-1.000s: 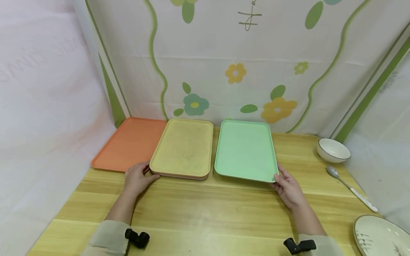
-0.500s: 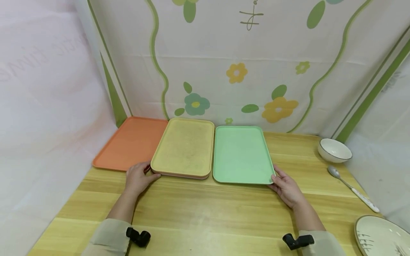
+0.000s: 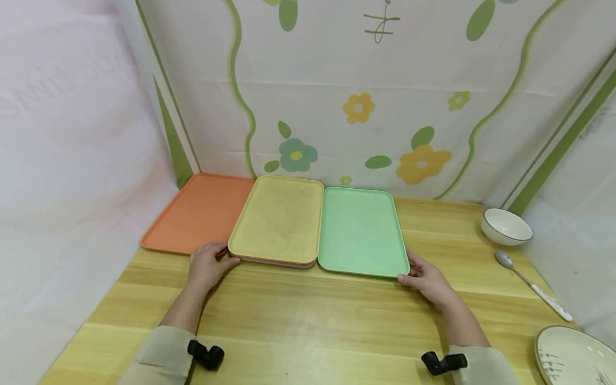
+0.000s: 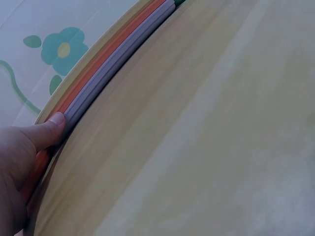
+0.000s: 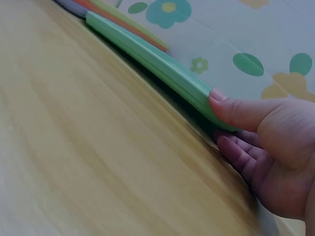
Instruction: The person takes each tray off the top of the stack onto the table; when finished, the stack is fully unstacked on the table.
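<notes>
A rectangular green tray (image 3: 363, 232) lies to the right of a stack topped by a yellow tray (image 3: 279, 222). My right hand (image 3: 425, 280) holds the green tray's near right corner, thumb on its front edge. In the right wrist view the other fingers curl low beside that corner, with a dark gap under the tray. My left hand (image 3: 207, 267) grips the stack's near left corner, thumb along the front. Below the yellow rim, orange and greyish-purple tray edges (image 4: 106, 73) show in the left wrist view. An orange tray (image 3: 199, 214) lies left of the stack, partly behind my left fingers.
At the right of the wooden table (image 3: 298, 321) are a white bowl (image 3: 505, 227), a spoon (image 3: 534, 286) with a pale handle, and a patterned plate (image 3: 577, 355) cut off by the frame. A flower-printed cloth (image 3: 327, 107) rises behind the trays.
The green tray has come down from a tilt and shifted left, close against the stack. My right hand went left with it, its thumb moving to the front edge. My left hand stayed at the stack.
</notes>
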Available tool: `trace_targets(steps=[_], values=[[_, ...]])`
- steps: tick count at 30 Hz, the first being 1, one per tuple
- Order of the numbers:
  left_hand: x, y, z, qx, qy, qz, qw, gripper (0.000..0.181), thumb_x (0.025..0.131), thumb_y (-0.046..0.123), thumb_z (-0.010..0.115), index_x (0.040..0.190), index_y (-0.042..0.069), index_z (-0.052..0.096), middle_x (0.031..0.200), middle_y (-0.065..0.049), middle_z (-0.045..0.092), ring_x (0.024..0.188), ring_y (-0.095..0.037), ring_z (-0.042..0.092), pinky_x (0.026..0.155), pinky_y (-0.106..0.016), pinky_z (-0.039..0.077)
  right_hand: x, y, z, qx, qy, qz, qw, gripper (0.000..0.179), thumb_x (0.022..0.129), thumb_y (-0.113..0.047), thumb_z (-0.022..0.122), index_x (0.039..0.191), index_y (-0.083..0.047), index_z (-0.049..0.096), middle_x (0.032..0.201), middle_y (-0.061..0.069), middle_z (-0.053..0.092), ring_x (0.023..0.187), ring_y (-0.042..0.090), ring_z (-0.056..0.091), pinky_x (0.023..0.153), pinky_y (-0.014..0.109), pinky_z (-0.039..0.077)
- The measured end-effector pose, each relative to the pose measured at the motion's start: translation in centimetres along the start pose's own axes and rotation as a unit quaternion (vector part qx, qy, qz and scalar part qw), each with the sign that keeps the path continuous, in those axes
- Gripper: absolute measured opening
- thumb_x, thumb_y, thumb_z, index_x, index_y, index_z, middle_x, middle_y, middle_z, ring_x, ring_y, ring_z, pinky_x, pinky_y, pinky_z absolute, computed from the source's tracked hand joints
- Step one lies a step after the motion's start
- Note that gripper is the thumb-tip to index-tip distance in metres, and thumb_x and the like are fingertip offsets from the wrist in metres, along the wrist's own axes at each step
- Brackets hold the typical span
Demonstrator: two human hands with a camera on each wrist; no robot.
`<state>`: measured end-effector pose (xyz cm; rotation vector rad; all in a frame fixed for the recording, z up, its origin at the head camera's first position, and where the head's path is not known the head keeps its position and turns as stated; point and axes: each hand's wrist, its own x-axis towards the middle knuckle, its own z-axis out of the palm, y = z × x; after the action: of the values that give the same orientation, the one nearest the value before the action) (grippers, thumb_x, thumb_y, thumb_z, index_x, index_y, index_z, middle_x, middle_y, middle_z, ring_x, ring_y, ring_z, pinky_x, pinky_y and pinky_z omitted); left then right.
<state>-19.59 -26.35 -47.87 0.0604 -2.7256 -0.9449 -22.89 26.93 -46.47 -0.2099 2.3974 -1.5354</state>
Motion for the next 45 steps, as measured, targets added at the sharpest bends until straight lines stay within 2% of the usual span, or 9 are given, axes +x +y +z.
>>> trace_targets(steps=[2, 3, 7, 10, 19, 28, 39, 45], values=[[-0.05, -0.02, 0.01, 0.000, 0.008, 0.005, 1.0000, 0.056, 0.081, 0.027, 0.080, 0.128, 0.001, 0.063, 0.126, -0.024, 0.064, 0.120, -0.045, 0.053, 0.107, -0.058, 0.024, -0.02, -0.12, 0.05, -0.022, 0.012, 0.005, 0.9997, 0.093, 0.089, -0.026, 0.073, 0.156, 0.002, 0.014, 0.153, 0.028, 0.034, 0.104, -0.005, 0.056, 0.081, 0.016, 0.053], [-0.06, -0.02, 0.02, 0.002, 0.012, 0.007, 0.9999, 0.056, 0.080, 0.027, 0.080, 0.127, 0.001, 0.064, 0.125, -0.024, 0.064, 0.119, -0.045, 0.054, 0.107, -0.058, 0.025, -0.01, -0.18, 0.08, -0.034, 0.017, 0.007, 0.9993, 0.092, 0.089, -0.028, 0.073, 0.155, 0.002, 0.017, 0.150, 0.028, 0.039, 0.100, -0.005, 0.055, 0.080, 0.016, 0.053], [-0.07, 0.00, 0.05, -0.007, 0.015, 0.002, 0.9999, 0.061, 0.079, 0.027, 0.081, 0.131, 0.002, 0.061, 0.128, -0.025, 0.062, 0.121, -0.045, 0.052, 0.108, -0.057, 0.024, 0.04, -0.35, 0.23, -0.078, 0.030, 0.013, 0.9964, 0.091, 0.088, -0.032, 0.074, 0.155, 0.001, 0.021, 0.129, 0.022, 0.058, 0.093, 0.004, 0.056, 0.075, 0.017, 0.052], [-0.09, 0.00, 0.05, -0.021, 0.010, -0.004, 0.9997, 0.067, 0.079, 0.029, 0.081, 0.136, 0.003, 0.057, 0.132, -0.025, 0.059, 0.124, -0.045, 0.049, 0.111, -0.057, 0.021, 0.05, -0.42, 0.26, -0.098, 0.033, 0.015, 0.9945, 0.090, 0.089, -0.032, 0.073, 0.154, 0.001, 0.022, 0.114, 0.016, 0.064, 0.090, 0.009, 0.056, 0.071, 0.019, 0.051], [-0.21, 0.19, -0.01, -0.037, 0.013, 0.000, 0.9992, 0.066, 0.082, 0.027, 0.080, 0.137, 0.002, 0.055, 0.131, -0.025, 0.060, 0.123, -0.044, 0.049, 0.112, -0.057, 0.019, 0.03, -0.41, 0.38, -0.120, 0.040, 0.031, 0.9914, 0.091, 0.087, -0.035, 0.075, 0.154, -0.001, 0.024, 0.101, 0.009, 0.063, 0.087, 0.012, 0.053, 0.070, 0.019, 0.048], [-0.24, 0.10, -0.03, -0.039, 0.007, -0.006, 0.9992, 0.065, 0.083, 0.027, 0.079, 0.137, 0.002, 0.055, 0.134, -0.025, 0.058, 0.127, -0.046, 0.047, 0.113, -0.058, 0.017, 0.14, -0.92, 0.56, -0.150, 0.040, 0.030, 0.9874, 0.091, 0.087, -0.033, 0.074, 0.153, 0.004, 0.024, 0.090, 0.007, 0.050, 0.082, 0.018, 0.045, 0.065, 0.024, 0.038], [-0.31, 0.13, -0.13, -0.041, 0.008, -0.005, 0.9991, 0.062, 0.083, 0.027, 0.078, 0.136, 0.003, 0.057, 0.134, -0.025, 0.058, 0.127, -0.045, 0.048, 0.112, -0.059, 0.018, 0.20, -0.90, 0.93, -0.159, 0.058, 0.026, 0.9853, 0.084, 0.092, -0.031, 0.069, 0.154, 0.002, 0.023, 0.091, 0.008, 0.052, 0.081, 0.017, 0.046, 0.063, 0.024, 0.039], [-0.30, 0.10, -0.03, -0.042, 0.007, -0.006, 0.9991, 0.063, 0.083, 0.028, 0.078, 0.137, 0.003, 0.056, 0.134, -0.025, 0.058, 0.127, -0.045, 0.047, 0.113, -0.058, 0.017, 0.05, -0.90, 0.74, -0.156, 0.056, 0.029, 0.9858, 0.088, 0.091, -0.036, 0.069, 0.155, 0.001, 0.021, 0.090, 0.009, 0.052, 0.077, 0.017, 0.046, 0.060, 0.024, 0.040]])
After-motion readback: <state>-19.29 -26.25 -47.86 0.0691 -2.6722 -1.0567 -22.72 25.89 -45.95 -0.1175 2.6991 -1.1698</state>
